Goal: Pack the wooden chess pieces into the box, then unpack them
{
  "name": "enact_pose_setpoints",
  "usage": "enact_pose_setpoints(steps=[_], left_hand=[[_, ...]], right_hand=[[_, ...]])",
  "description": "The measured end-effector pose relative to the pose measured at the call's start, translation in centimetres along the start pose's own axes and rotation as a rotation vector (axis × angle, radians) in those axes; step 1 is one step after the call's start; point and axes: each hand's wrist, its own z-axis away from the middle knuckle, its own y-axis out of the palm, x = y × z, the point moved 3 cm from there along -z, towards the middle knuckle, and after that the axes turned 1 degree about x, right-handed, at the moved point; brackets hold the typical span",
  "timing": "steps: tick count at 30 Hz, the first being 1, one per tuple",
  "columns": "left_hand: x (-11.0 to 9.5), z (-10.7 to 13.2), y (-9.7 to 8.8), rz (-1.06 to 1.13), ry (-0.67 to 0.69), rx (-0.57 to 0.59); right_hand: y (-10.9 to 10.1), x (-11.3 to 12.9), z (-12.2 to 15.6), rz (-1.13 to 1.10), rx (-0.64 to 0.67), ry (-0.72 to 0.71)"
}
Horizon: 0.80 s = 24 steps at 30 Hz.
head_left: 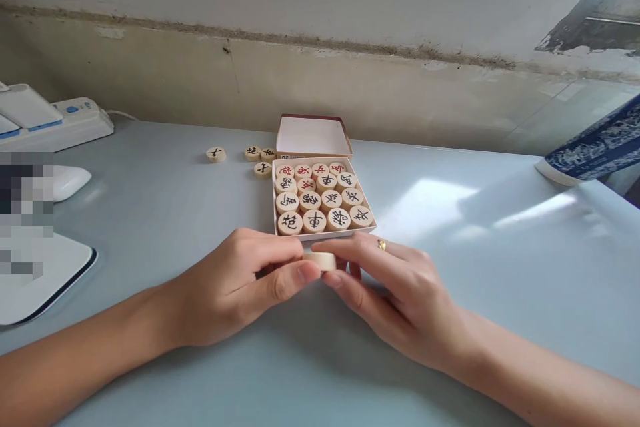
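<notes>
Left hand (227,290) pinches a pale disc (321,261) at its left edge; four loose discs (216,155) lie beyond, left of a tray (325,235) filled with marked discs (310,201); the pale disc is just on the near side of the tray; right hand (400,293) pinches its right edge, thumb and forefinger; apparent step: two-handed handling; the next move likely calls for one hand releasing, the other retaining grip.
</notes>
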Motion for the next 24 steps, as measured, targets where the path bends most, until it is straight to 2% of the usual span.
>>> enact_pose_setpoints(steps=[8, 13, 17, 24], left_hand=[[0.17, 0.24, 0.23, -0.077, -0.046, -0.001], [0.22, 0.12, 0.2, -0.057, -0.041, 0.023], [-0.1, 0.09, 0.16, -0.015, 0.004, 0.046], [-0.02, 0.05, 0.06, -0.06, 0.061, 0.022]], right_hand=[[-0.03, -0.56, -0.12, -0.058, 0.062, 0.124], [0.0, -0.33, 0.1, -0.159, 0.005, 0.041], [0.25, -0.22, 0.19, -0.064, 0.079, -0.027], [0.21, -0.24, 0.32, -0.026, 0.057, -0.004]])
